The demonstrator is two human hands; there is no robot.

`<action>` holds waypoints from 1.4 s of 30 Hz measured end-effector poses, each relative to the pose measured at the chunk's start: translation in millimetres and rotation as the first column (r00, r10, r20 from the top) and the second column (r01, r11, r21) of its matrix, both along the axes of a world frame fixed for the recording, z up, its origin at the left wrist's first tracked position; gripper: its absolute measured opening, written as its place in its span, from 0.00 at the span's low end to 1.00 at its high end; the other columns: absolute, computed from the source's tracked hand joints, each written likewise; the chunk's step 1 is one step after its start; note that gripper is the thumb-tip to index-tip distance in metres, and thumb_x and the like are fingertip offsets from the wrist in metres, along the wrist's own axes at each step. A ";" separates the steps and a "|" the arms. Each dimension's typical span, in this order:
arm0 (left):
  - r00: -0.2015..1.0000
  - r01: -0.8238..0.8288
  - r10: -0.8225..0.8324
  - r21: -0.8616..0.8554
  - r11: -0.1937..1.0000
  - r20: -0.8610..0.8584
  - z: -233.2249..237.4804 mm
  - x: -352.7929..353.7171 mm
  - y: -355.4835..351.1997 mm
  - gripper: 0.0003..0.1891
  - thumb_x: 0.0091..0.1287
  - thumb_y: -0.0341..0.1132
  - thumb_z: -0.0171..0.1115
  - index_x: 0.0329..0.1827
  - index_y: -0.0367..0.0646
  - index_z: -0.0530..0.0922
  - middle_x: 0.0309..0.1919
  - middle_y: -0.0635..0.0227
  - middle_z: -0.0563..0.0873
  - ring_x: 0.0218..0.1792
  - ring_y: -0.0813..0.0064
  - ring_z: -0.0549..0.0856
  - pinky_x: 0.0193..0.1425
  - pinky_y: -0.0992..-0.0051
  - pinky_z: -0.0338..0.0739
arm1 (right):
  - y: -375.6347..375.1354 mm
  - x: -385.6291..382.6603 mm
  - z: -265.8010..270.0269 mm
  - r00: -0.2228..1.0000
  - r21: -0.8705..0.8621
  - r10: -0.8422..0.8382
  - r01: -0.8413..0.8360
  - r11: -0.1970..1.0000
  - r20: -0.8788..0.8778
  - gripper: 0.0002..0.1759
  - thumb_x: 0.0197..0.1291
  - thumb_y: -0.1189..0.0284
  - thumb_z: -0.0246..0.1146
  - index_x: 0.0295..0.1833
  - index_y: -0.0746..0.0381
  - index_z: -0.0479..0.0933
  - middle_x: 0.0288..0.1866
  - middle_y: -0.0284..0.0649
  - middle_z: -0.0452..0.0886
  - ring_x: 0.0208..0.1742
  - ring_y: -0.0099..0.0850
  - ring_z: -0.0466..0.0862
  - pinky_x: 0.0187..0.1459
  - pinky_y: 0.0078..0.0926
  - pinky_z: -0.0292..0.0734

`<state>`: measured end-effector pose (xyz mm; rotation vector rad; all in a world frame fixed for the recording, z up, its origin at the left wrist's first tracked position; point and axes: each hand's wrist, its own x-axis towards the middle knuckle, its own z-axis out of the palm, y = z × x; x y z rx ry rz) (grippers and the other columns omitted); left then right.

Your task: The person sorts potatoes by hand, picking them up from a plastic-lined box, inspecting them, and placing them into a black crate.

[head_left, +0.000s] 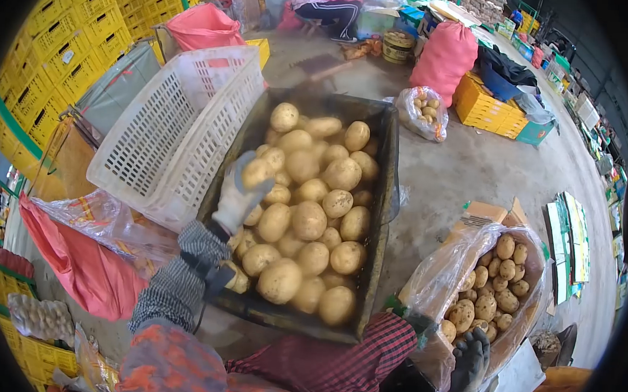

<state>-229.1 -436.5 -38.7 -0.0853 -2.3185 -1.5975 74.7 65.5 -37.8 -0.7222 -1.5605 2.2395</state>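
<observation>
My left hand, in a pale grey glove, reaches over the left side of a dark crate filled with potatoes. Its fingers are closed around one potato, slightly blurred, above the others. Down at the right, my right hand, in a dark grey glove, rests at the near end of a plastic-lined cardboard box. Its fingers are slightly bent and apart, close to the potatoes in that box, and no potato shows in them.
Left of the crate stand white perforated baskets, with yellow crates stacked behind. A pink sack, a clear bag of potatoes and yellow trays stand at the back right. Another person is at the far top.
</observation>
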 end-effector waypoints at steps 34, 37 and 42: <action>0.968 -0.117 -0.210 -0.988 0.103 -0.136 4.7 -21.1 32.0 0.42 0.58 0.50 0.69 0.78 0.58 0.63 0.68 0.54 0.70 0.66 0.55 0.74 0.70 0.60 0.71 | 6.4 17.0 26.1 0.995 0.232 -0.082 0.065 0.970 0.062 0.23 0.72 0.63 0.60 0.65 0.65 0.73 0.51 0.44 0.81 0.42 0.27 0.81 0.42 0.21 0.79; 0.972 0.233 -0.013 -0.956 0.181 0.234 5.6 -45.1 54.7 0.45 0.61 0.56 0.64 0.81 0.59 0.56 0.69 0.52 0.69 0.64 0.54 0.77 0.67 0.59 0.74 | 5.0 15.5 23.6 1.000 0.271 0.001 -0.009 0.963 0.028 0.22 0.71 0.63 0.61 0.64 0.65 0.74 0.50 0.43 0.82 0.42 0.27 0.82 0.42 0.22 0.80; 0.886 -0.066 0.419 -0.840 0.539 0.199 4.2 -83.1 15.9 0.44 0.64 0.53 0.66 0.82 0.63 0.54 0.64 0.51 0.72 0.57 0.50 0.83 0.57 0.56 0.80 | 16.7 28.8 26.7 0.997 0.305 -0.073 0.059 0.951 0.034 0.22 0.71 0.63 0.62 0.64 0.64 0.75 0.51 0.42 0.82 0.41 0.27 0.83 0.42 0.21 0.80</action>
